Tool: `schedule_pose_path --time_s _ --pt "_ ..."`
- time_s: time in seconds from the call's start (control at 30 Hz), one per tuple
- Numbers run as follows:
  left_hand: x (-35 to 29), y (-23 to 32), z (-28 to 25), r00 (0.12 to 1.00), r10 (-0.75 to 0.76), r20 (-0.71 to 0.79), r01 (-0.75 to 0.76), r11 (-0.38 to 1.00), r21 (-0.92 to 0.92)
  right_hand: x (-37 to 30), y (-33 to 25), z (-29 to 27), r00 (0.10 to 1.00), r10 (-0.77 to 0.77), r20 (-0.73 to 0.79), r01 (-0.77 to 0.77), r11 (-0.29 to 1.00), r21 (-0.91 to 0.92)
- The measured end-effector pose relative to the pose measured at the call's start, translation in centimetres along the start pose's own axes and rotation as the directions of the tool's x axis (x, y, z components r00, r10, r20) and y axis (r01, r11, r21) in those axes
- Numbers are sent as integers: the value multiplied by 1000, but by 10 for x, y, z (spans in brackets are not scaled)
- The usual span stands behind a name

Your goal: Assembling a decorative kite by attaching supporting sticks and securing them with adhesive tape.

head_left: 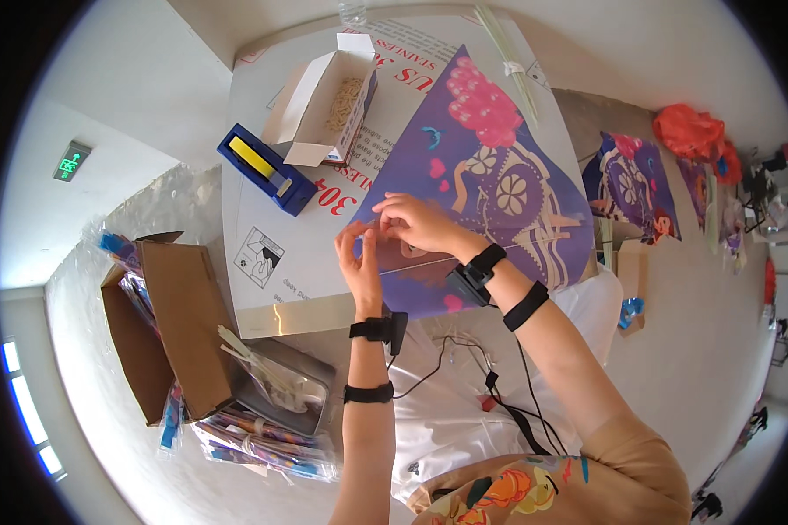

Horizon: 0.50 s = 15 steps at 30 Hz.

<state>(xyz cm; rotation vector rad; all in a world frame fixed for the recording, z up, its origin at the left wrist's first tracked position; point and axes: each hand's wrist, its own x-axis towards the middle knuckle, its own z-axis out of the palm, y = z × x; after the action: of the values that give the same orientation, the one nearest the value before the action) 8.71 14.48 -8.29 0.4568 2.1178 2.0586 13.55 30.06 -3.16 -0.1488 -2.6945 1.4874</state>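
A purple kite sheet (517, 223) lies on the table, printed with a pink cluster of balls, hearts and pale flowers. A thin rod runs across its lower part. Over its left corner my left hand (360, 258) and my right hand (418, 224) meet, fingertips pinched close together. Whatever sits between the fingertips is too small to make out, and my fingers hide part of the corner. Black straps with small devices circle both my forearms. Beyond my left hand stands a blue tape dispenser (267, 171) with a yellow roll.
An open white box (326, 105) of small tan pieces stands behind the dispenser. Pale rods (508, 52) lie at the table's far right. Left of the table are a cardboard box (184, 328), a grey tray (311, 385) and wrapped bundles (267, 446). Another printed kite (630, 188) is at right.
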Motion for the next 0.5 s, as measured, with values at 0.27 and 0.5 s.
schedule_pose_path --time_s 0.27,0.5 --pt "-17 10 8 898 141 417 -411 605 682 -23 17 -29 995 89 45 -97 959 267" --pt "-25 8 21 902 46 429 -411 391 823 -60 40 -62 993 100 57 -115 847 520"
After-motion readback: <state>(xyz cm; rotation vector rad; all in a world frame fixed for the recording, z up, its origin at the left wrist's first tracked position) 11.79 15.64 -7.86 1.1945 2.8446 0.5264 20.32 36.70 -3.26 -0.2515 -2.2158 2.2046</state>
